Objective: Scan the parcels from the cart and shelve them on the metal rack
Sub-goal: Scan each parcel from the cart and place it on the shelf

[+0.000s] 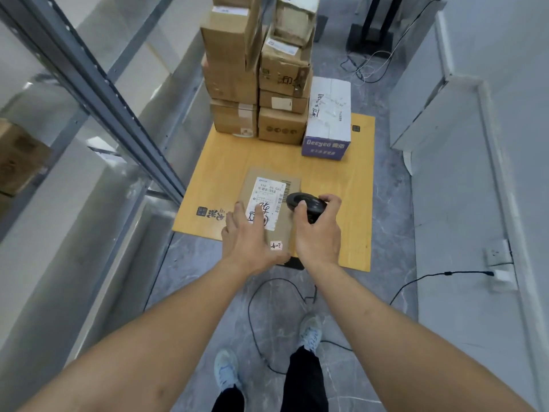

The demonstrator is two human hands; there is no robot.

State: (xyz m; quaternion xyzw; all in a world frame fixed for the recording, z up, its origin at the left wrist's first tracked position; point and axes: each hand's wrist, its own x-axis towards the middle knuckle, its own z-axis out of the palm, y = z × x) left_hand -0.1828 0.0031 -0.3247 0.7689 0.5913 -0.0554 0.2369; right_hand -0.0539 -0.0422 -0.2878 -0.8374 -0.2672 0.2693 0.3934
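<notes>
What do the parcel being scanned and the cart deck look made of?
Parcel: plain brown corrugated cardboard by the look, matte, with a white paper label stuck on top. Cart deck: seemingly wood or wood-look laminate, with yellowish grain and a smooth, faintly shiny face; which of the two is unclear.

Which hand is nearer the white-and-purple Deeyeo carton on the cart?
Right. The right hand, gripping the black scanner, sits almost directly below the white-and-purple Deeyeo carton; the left hand is further left, on the brown parcel.
</notes>
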